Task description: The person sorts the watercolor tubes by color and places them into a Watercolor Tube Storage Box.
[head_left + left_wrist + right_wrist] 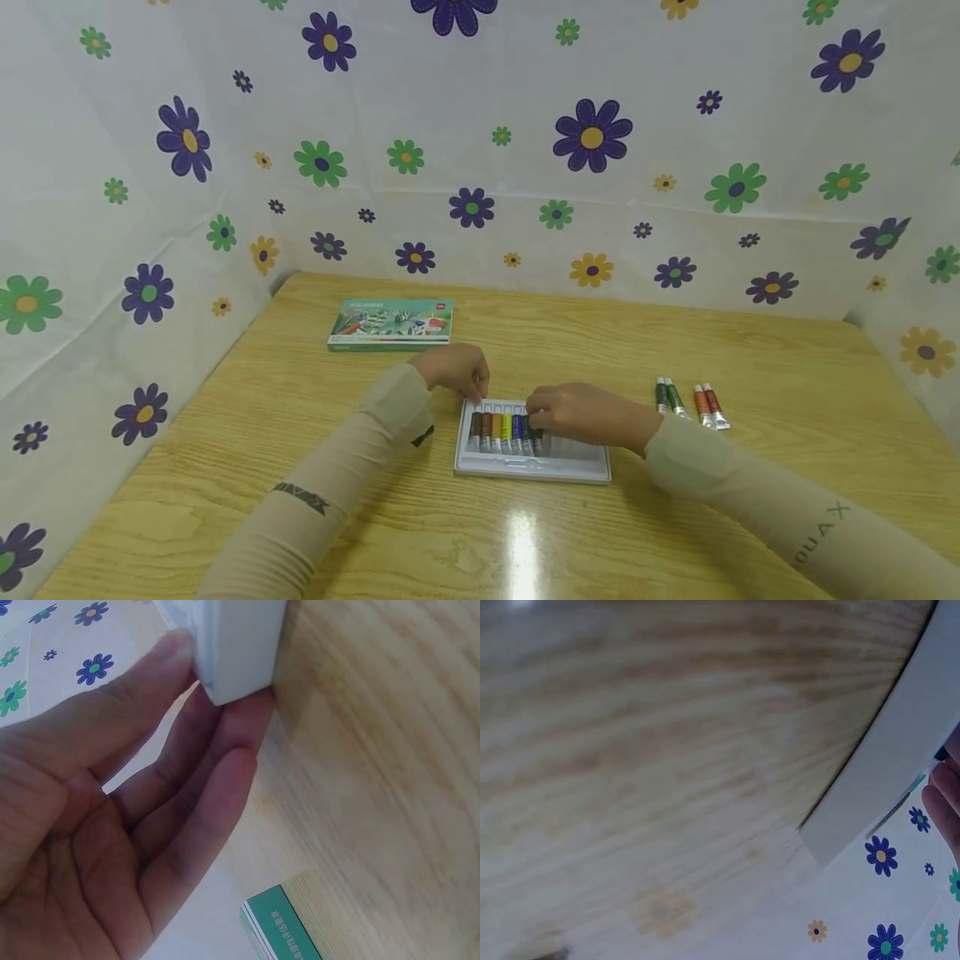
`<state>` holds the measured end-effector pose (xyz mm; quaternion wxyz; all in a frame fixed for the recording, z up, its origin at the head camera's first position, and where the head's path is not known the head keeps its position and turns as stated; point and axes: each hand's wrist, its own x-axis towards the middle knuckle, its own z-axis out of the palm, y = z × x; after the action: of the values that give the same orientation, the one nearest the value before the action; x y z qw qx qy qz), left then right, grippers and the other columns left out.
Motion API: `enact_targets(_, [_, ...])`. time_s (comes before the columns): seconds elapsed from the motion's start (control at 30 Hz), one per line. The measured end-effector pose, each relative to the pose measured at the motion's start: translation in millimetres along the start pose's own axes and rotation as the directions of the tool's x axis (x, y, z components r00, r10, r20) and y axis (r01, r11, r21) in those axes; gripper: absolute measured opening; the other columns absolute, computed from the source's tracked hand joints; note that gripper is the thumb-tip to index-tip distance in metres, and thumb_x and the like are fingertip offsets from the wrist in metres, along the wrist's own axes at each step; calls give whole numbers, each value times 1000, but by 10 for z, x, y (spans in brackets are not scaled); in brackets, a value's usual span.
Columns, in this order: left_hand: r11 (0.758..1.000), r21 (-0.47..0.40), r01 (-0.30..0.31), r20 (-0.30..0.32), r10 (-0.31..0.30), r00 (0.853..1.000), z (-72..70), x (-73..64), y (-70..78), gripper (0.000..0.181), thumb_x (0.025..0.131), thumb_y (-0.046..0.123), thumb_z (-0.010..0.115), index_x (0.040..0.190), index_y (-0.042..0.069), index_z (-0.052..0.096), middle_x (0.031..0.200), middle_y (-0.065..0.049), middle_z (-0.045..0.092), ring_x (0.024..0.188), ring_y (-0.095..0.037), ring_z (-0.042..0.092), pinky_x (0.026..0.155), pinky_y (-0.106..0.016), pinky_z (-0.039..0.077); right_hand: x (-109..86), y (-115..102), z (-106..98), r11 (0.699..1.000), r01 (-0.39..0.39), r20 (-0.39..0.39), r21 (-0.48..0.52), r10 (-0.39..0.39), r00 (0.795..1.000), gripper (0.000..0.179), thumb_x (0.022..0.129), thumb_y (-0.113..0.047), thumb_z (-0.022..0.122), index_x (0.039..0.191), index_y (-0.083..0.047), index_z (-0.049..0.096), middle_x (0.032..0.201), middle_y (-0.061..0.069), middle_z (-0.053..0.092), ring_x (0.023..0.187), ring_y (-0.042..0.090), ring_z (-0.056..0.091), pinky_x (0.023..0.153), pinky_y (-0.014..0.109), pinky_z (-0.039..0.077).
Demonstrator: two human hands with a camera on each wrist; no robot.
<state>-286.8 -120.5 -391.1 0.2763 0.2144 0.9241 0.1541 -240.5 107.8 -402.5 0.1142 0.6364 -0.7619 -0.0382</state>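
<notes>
A white plastic tray [532,477] lies on the wooden table, its left part holding a row of paint tubes [506,429] from dark brown through yellow to blue. My left hand [453,367] grips the tray's far left corner. In the left wrist view, the thumb is on one side of the white corner [244,656] and fingers are under it. Over the row's right end, my right hand [588,412] pinches a dark paint tube [537,445] near its cap; fingers hide the cap in the head view. The right wrist view shows only fingertips [941,799] beyond the tray's edge.
A green illustrated paint box [390,323] lies at the back left. Right of the tray are two green tubes [672,398] and an orange and a red tube [711,408]. Flower-patterned cloth [480,125] hangs behind the table and along its sides.
</notes>
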Motion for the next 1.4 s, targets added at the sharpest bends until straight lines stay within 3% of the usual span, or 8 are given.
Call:
enact_targets(0.3, [1000, 3, 11, 6, -11, 1000, -8, -3, 10, 5, 79, 9, 73, 75, 10, 70, 80, -1, 69, 66, -9, 57, 63, -22, 48, -7, 22, -1, 998, -24, -12, 50, 25, 1000, 16, 81, -4, 68, 95, -10, 72, 100, 1, 68, 95, 11, 64, 81, 15, 51])
enact_targets(0.5, [1000, -3, 4, 6, -4, 1000, -2, -10, 8, 7, 79, 8, 73, 73, 11, 70, 80, -2, 70, 66, -9, 58, 64, -22, 49, 14, 37, 21, 1000, -13, -13, 24, 13, 1000, 8, 81, -5, 68, 86, -11, 71, 88, -2, 66, 82, 7, 61, 73, 13, 50])
enact_targets(0.77, [1000, 8, 7, 8, -7, 1000, -6, -9, 17, 5, 79, 9, 73, 75, 10, 70, 79, 0, 69, 66, -8, 57, 63, -21, 47, 39, 45, 25, 999, -20, 12, 29, 20, 1000, 13, 80, -4, 69, 89, -12, 72, 89, -2, 68, 81, 7, 62, 73, 15, 51])
enact_targets(1.1, [1000, 1, 19, 19, -19, 1000, -12, -16, 39, 5, 79, 8, 73, 75, 9, 70, 79, -1, 69, 66, -9, 55, 63, -20, 45, 31, 23, 44, 994, 52, -63, -99, -58, 996, 11, 77, -5, 72, 84, -13, 71, 86, -4, 69, 79, 7, 64, 72, 16, 52])
enact_targets(1.4, [1000, 20, 13, 11, -14, 1000, -20, -34, 57, 6, 80, 9, 73, 75, 10, 70, 81, -1, 69, 67, -9, 58, 63, -21, 47, 56, 39, 27, 977, 96, -26, -191, -103, 994, 11, 77, -7, 73, 82, -17, 72, 85, -7, 67, 74, 6, 62, 67, 18, 51])
